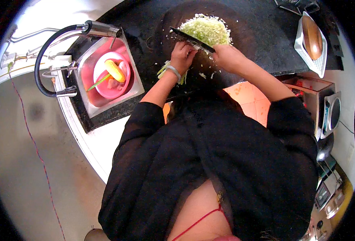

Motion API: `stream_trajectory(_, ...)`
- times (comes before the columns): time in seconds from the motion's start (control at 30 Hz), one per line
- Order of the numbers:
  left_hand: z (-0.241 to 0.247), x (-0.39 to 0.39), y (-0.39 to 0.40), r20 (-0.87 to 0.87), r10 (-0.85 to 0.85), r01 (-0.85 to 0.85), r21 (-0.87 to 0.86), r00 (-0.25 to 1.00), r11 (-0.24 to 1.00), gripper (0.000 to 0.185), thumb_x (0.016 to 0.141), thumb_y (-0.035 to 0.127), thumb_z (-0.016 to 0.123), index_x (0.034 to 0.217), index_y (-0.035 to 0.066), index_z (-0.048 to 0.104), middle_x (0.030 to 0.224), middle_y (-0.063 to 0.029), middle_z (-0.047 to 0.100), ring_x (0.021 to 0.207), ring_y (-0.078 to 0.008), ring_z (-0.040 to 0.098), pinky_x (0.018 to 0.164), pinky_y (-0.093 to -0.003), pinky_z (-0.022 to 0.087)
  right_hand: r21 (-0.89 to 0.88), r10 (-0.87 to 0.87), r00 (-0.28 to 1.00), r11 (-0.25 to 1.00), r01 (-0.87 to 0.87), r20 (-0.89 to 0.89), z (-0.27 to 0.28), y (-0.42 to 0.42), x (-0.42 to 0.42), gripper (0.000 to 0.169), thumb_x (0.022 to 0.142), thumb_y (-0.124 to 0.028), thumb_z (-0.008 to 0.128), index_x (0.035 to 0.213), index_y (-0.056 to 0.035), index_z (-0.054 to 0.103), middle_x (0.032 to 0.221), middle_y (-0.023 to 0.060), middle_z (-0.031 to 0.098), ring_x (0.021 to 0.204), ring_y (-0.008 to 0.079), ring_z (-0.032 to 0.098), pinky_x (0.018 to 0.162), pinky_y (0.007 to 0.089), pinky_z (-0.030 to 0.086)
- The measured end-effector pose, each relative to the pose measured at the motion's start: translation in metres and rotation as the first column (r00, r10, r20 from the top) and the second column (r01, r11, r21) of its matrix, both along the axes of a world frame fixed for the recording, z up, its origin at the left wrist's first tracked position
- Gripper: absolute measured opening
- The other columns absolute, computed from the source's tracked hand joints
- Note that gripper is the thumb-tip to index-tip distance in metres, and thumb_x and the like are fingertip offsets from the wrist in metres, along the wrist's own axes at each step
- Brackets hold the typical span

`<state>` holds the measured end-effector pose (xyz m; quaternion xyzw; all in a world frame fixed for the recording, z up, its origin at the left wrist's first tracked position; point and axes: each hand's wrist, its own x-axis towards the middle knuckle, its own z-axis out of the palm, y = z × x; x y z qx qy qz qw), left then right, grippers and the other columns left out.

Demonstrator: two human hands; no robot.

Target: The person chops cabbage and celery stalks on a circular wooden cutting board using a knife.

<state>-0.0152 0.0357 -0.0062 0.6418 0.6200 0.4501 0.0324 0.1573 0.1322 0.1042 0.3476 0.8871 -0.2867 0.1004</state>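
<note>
My right hand [228, 57] grips the handle of a dark-bladed kitchen knife [192, 38]. The blade slants across a dark round chopping board [240, 21], close to the fingertips of my left hand [182, 56]. Those fingers are curled down on pale green vegetable stalks [163, 71], whose ends stick out on both sides of the wrist. Just beyond the blade lies a heap of finely chopped pale green and white vegetable [207, 28]. Loose bits are scattered around it and on the near side of the knife. My fingers hide most of the held stalks.
Left of the board is a steel sink [137, 86] with a pink colander [100, 89] holding a corn cob [114, 70] and other food. A black hose faucet [38, 60] arches beside it. At right, a white perforated basket [302, 55] holds a brown wooden object [312, 37].
</note>
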Motion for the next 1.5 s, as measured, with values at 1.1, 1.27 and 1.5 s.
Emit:
stream_trajectory(1.1, 0.007, -0.008, -0.012, 0.048, -0.026, 0.031, -0.116, 0.999, 0.993, 0.012, 0.074, 0.009, 0.071, 0.080, 0.004, 0.061, 0.090, -0.0133, 0.059, 0.085, -0.0321, 0.057, 0.072, -0.0388, 0.049, 0.037, 0.016, 0.995, 0.999, -0.020, 0.102, 0.002, -0.020, -0.001, 0.023, 0.084, -0.015, 0.048, 0.093, 0.0028, 0.059, 0.091, 0.0267, 0.063, 0.089, 0.0424, 0.062, 0.078, 0.0492, 0.050)
stream_trajectory(1.27, 0.009, -0.007, -0.012, 0.031, -0.046, 0.048, -0.078, 0.998, 0.996, 0.013, 0.074, 0.008, 0.072, 0.080, 0.004, 0.061, 0.090, -0.0131, 0.060, 0.085, -0.0318, 0.058, 0.071, -0.0383, 0.049, 0.041, 0.019, 1.000, 0.999, -0.019, 0.016, -0.005, -0.014, 0.003, 0.023, 0.083, -0.014, 0.047, 0.091, 0.0033, 0.061, 0.090, 0.0270, 0.064, 0.088, 0.0425, 0.063, 0.079, 0.0491, 0.050)
stream_trajectory(1.5, 0.007, -0.006, -0.012, 0.029, -0.018, 0.021, -0.091, 0.999, 0.996, 0.012, 0.074, 0.008, 0.072, 0.080, 0.003, 0.062, 0.090, -0.0133, 0.060, 0.087, -0.0317, 0.058, 0.074, -0.0387, 0.049, 0.007, -0.034, 0.999, 0.999, 0.034, 0.031, -0.008, -0.018, -0.001, 0.024, 0.082, -0.015, 0.048, 0.089, 0.0035, 0.063, 0.090, 0.0281, 0.064, 0.089, 0.0422, 0.063, 0.079, 0.0496, 0.050)
